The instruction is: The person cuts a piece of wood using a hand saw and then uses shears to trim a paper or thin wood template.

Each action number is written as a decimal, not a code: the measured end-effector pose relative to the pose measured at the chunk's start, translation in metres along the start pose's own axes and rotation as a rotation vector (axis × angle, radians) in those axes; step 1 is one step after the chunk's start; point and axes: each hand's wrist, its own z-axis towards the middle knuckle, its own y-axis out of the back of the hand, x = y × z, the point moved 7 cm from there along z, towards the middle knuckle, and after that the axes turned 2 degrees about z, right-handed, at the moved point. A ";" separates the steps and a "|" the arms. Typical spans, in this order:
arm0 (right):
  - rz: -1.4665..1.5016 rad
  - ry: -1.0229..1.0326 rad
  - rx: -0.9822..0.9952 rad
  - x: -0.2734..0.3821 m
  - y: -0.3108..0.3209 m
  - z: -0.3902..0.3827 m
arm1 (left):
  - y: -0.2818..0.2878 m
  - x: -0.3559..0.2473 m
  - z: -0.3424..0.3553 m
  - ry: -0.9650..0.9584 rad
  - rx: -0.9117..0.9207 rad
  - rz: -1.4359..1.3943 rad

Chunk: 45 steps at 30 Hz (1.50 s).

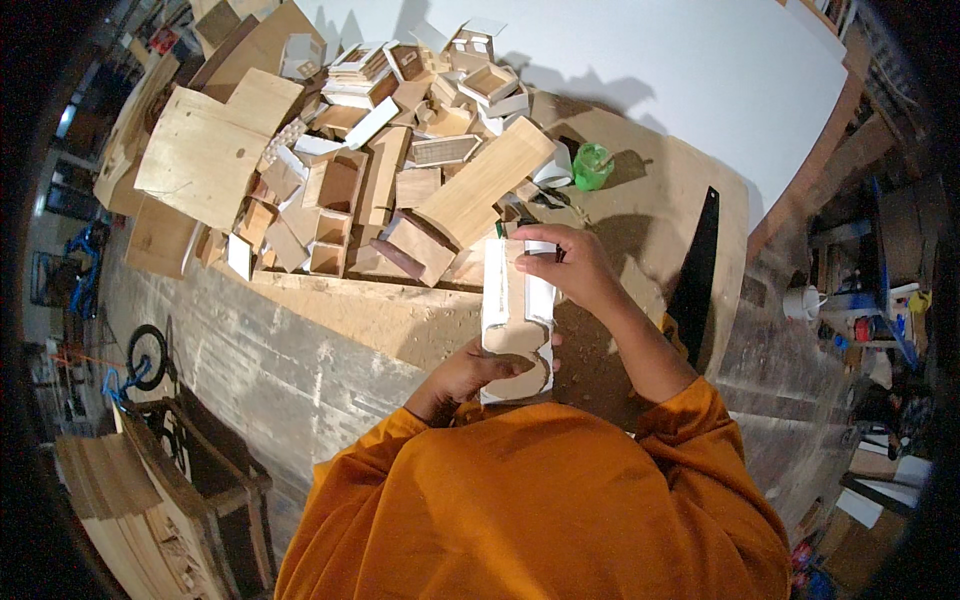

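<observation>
The left hand (468, 374) grasps the lower end of a long white-and-tan block (515, 290), thumb across its face, while the right hand (568, 264) grips the upper end between thumb and fingers. The block is held up at the table's (365, 322) near side. Wooden offcuts (485, 183) crowd toward the far left corner; a black handsaw (698, 245) lies along the right edge, and a green plastic container (592, 168) sits toward the far edge.

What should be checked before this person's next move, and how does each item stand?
1. Left hand grips the long white rectangular piece with tan sections: ok.
2. Right hand firmly pinching its upper end: cannot tell.
3. Long black tapered saw blade clear of both hands: ok.
4. Heap of tan and white wooden pieces sorted: not ok, jumbled.
5. Held piece's underside sound: cannot tell, hidden.
</observation>
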 end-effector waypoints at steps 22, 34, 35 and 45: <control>0.031 -0.047 -0.063 -0.009 0.001 0.001 | 0.018 0.005 0.009 0.072 -0.023 0.121; 0.136 -0.079 -0.102 -0.021 0.004 -0.006 | 0.023 0.001 0.007 0.172 -0.183 0.316; 0.123 -0.083 -0.108 -0.024 0.005 -0.006 | 0.026 0.002 0.006 0.179 -0.214 0.313; -0.657 0.227 -0.403 0.030 0.017 -0.016 | 0.031 0.005 0.017 0.020 -0.388 0.300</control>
